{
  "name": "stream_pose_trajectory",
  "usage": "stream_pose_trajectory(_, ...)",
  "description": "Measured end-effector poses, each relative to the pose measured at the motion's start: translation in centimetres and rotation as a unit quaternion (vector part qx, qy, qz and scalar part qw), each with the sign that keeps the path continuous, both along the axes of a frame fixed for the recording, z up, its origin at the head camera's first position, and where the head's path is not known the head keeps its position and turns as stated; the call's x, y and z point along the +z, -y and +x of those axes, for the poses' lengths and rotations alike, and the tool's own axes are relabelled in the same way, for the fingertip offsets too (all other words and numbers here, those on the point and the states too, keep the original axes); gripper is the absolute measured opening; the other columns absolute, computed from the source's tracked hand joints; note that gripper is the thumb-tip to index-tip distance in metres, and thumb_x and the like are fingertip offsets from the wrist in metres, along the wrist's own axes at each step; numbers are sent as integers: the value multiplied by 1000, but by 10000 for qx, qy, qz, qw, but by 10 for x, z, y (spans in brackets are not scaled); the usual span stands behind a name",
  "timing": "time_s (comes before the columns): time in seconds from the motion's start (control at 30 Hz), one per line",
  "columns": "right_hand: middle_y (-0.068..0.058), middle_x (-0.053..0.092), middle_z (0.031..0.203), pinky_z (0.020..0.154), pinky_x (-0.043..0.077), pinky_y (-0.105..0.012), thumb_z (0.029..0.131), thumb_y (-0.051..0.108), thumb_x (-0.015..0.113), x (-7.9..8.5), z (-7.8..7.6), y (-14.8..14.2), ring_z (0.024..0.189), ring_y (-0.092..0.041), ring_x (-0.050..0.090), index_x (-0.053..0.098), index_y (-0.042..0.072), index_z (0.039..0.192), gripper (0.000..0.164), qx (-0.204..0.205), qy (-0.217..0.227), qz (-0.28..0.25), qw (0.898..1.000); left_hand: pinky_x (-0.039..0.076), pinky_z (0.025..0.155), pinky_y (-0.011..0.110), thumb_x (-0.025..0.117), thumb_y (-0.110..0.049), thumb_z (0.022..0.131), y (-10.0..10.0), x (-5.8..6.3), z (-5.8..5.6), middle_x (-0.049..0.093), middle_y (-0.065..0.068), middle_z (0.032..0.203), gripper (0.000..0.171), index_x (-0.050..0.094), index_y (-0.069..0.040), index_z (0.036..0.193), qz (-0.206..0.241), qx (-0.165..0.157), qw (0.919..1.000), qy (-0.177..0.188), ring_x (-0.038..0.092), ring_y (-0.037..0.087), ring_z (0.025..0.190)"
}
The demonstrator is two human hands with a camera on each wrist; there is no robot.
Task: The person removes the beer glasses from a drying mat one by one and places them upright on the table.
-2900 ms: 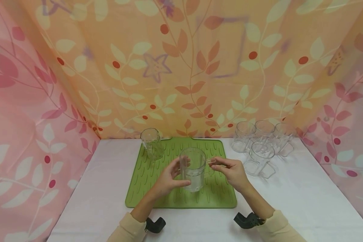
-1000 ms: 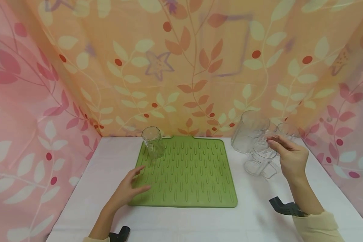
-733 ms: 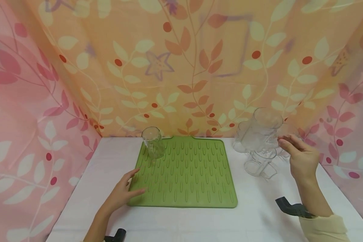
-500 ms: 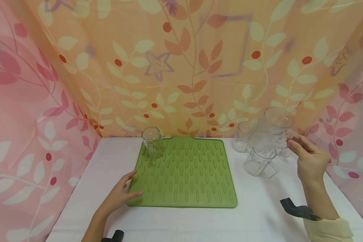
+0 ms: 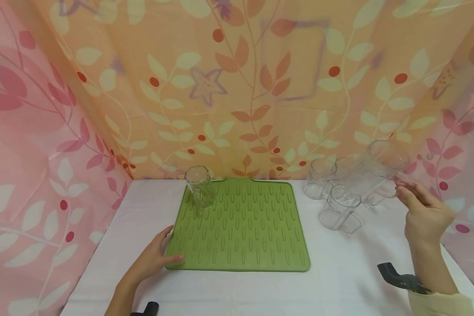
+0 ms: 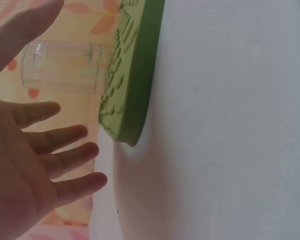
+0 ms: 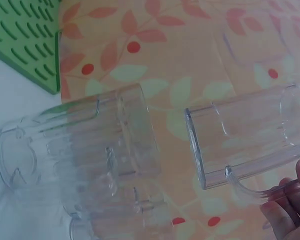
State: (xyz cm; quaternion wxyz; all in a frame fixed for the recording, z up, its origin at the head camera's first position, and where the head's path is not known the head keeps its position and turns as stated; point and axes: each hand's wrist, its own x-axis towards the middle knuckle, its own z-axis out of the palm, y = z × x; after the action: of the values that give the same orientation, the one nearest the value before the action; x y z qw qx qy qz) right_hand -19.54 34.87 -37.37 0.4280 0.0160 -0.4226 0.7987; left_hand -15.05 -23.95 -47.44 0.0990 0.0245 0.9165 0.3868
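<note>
My right hand (image 5: 429,215) pinches the handle of a clear mug (image 5: 379,171), held up at the right over the other mugs. In the right wrist view the fingers (image 7: 280,215) grip that handle, and the raised mug (image 7: 240,135) shows apart from the standing ones. My left hand (image 5: 152,254) holds nothing, its fingers spread beside the near left corner of a green ridged mat (image 5: 245,237). The left wrist view shows its palm (image 6: 15,170) bare. One clear mug (image 5: 199,188) stands upright at the mat's far left corner.
Several clear mugs stand grouped at the back right of the white table (image 5: 237,292), among them a front mug (image 5: 341,208) and a back left mug (image 5: 320,177). Patterned cloth (image 5: 237,87) hangs behind the table and along both sides.
Both hands held the mug over the mat at first. My left hand has let go and drawn left; my right hand has carried the mug right, over the grouped mugs, and is still moving right.
</note>
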Motion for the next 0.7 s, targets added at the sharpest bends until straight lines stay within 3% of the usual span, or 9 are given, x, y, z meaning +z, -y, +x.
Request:
stream_pose_trajectory(0.23, -12, 76, 87, 68, 57, -24, 74, -15, 73, -6, 6, -13, 75, -17, 74, 63, -20, 111, 38, -441, 405, 363, 9975, 21, 115, 67, 84, -39, 72, 2, -5, 2, 27, 33, 153, 106, 27, 5, 150, -104, -139, 9998, 7, 21, 51, 144)
stream_pose_trajectory(0.47, -15, 76, 82, 64, 57, -26, 69, -23, 72, -9, 10, -19, 72, -19, 74, 64, -22, 105, 36, -481, 202, -246, 9983, 25, 114, 66, 86, -40, 69, 3, -8, 3, 32, 32, 152, 110, 26, 8, 149, -267, -246, 9993, -46, 26, 51, 142)
stream_pose_trajectory(0.7, -16, 75, 78, 63, 56, -26, 69, -26, 70, -17, 14, -23, 67, -19, 74, 62, -26, 104, 36, -703, 21, -144, 9974, 27, 115, 62, 86, -36, 71, 6, -11, 1, 36, 34, 149, 109, 26, 16, 145, -129, -594, 9979, -216, 32, 49, 140)
